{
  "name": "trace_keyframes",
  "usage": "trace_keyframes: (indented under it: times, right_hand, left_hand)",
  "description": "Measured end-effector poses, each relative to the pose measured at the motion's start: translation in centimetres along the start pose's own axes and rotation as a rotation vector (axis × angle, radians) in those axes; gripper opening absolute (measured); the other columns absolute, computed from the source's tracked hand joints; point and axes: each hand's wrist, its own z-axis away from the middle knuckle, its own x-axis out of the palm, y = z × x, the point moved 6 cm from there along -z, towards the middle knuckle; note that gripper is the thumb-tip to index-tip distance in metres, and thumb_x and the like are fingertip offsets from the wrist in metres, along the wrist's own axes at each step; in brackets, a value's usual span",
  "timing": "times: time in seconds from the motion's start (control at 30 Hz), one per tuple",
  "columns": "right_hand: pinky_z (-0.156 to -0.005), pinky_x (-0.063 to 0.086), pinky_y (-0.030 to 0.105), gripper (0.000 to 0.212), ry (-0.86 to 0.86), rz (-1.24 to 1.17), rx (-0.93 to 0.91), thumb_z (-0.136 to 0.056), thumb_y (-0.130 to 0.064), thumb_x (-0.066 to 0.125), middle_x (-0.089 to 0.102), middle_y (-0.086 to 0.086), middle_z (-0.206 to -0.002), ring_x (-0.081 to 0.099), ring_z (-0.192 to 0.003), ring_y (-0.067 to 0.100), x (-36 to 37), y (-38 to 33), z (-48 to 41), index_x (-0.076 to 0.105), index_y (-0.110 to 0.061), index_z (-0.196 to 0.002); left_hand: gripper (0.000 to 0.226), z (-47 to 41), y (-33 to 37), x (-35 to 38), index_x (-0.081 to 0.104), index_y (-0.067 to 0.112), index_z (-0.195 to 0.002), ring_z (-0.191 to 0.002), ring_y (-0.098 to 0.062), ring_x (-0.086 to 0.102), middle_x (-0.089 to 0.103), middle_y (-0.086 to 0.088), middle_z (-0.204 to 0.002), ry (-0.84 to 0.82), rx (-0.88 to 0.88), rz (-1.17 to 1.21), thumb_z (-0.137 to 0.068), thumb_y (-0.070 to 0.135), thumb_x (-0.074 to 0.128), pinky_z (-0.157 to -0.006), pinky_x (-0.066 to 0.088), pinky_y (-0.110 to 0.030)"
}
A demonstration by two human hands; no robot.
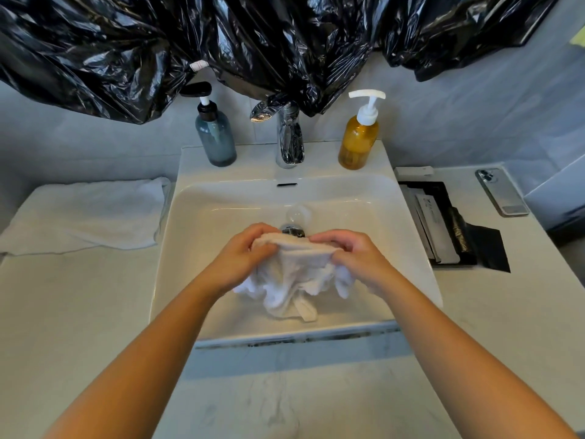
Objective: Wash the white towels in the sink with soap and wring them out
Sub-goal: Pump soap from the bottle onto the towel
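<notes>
Head view, left hand (250, 253), right hand (353, 259) gripping towel (294, 277), partly hiding drain (292, 230)

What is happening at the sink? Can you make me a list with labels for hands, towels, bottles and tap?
left grip: holds the white towel at its top edge
right grip: holds the same towel's other end
towel place: bunched above the sink basin
spare towel: folded on the counter, left of sink
bottles: blue-grey pump bottle left of tap, amber pump bottle right
</notes>
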Motion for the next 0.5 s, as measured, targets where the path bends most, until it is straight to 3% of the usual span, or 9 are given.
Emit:
trace_keyframes:
  times: [0.07, 0.13, 0.23, 0.33, 0.43, 0.5]
  right_hand:
    - [-0.063, 0.046, 0.017, 0.025, 0.169, -0.159, -0.035, -0.073, -0.005, 0.051, 0.066, -0.017, -0.069, 0.059, -0.070, 0.002, 1.0, -0.9, 0.2, 0.069, -0.022, -0.075]
    - [-0.057, 0.037, 0.024, 0.019, 0.281, -0.217, -0.069, -0.070, -0.018, 0.045, 0.053, -0.016, -0.055, 0.045, -0.056, 0.002, 3.0, -1.6, 0.4, 0.059, -0.028, -0.060]
    - [-0.057, 0.037, 0.028, 0.037, 0.421, -0.112, -0.095, -0.087, -0.037, 0.047, 0.048, -0.016, -0.050, 0.041, -0.052, 0.003, 5.8, -1.9, 0.7, 0.054, -0.037, -0.051]
    - [-0.064, 0.049, 0.037, 0.048, 0.610, 0.019, -0.062, -0.102, -0.037, 0.046, 0.058, -0.008, -0.057, 0.057, -0.060, 0.015, 5.5, -1.7, 0.1, 0.054, -0.033, -0.055]
    - [-0.061, 0.042, 0.039, 0.054, 0.703, 0.069, -0.001, -0.105, -0.031, 0.044, 0.047, -0.005, -0.052, 0.046, -0.056, 0.017, 3.5, -1.2, -1.2, 0.042, -0.024, -0.051]
    - [-0.064, 0.043, 0.044, 0.054, 0.674, 0.085, 0.031, -0.104, -0.034, 0.044, 0.045, -0.004, -0.052, 0.045, -0.058, 0.020, 2.2, -0.8, -1.9, 0.041, -0.021, -0.052]
  left_hand:
    - [0.027, 0.1, 1.1, 0.8, 0.061, 0.018, -0.113, -0.088, -0.003, 0.063, 0.068, 0.006, -0.100, 0.154, -0.007, 0.277, -0.097, 0.002, 0.046, -0.076, 0.050, -0.017]
    - [0.027, -0.4, 1.8, 2.0, 0.062, 0.019, -0.101, -0.074, -0.008, 0.062, 0.068, 0.009, -0.080, 0.331, -0.098, 0.417, -0.094, 0.003, 0.041, -0.068, 0.048, -0.020]
    - [0.029, -1.4, 2.2, 2.9, 0.053, 0.018, -0.072, -0.066, -0.016, 0.050, 0.057, 0.005, -0.066, 0.520, -0.217, 0.337, -0.097, 0.014, 0.039, -0.060, 0.041, -0.023]
    - [0.046, -1.5, 2.4, 4.5, 0.050, 0.014, -0.063, -0.060, -0.013, 0.050, 0.057, 0.000, -0.064, 0.504, -0.259, 0.251, -0.105, 0.025, 0.035, -0.061, 0.043, -0.029]
    - [0.047, -1.0, 1.7, 5.4, 0.053, 0.008, -0.066, -0.061, -0.013, 0.051, 0.058, -0.004, -0.066, 0.411, -0.272, 0.224, -0.105, 0.028, 0.038, -0.063, 0.040, -0.031]
    - [0.049, -0.7, 1.2, 5.8, 0.063, -0.005, -0.081, -0.069, -0.017, 0.055, 0.063, -0.014, -0.073, 0.301, -0.267, 0.250, -0.104, 0.031, 0.041, -0.068, 0.044, -0.033]
